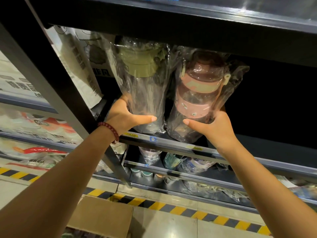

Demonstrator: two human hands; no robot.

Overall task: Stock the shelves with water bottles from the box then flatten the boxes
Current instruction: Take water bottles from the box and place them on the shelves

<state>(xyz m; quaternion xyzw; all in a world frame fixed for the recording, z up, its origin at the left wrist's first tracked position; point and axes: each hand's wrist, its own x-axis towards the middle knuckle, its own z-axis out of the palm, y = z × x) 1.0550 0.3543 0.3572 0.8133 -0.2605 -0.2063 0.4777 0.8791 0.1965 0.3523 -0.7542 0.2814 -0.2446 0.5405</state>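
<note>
Left hand [124,115] grips green-lidded bottle [143,86] | right hand [211,125] grips pink bottle [199,93] | both plastic-wrapped, upright

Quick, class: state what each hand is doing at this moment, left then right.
Left hand: grips the green-lidded bottle in its plastic wrap.
Right hand: grips the pink-lidded bottle in its plastic wrap.

Shelf edge [171,143] — yellow price tag [131,134] reads 15.00 — white boxes' [80,66] print unreadable
</note>
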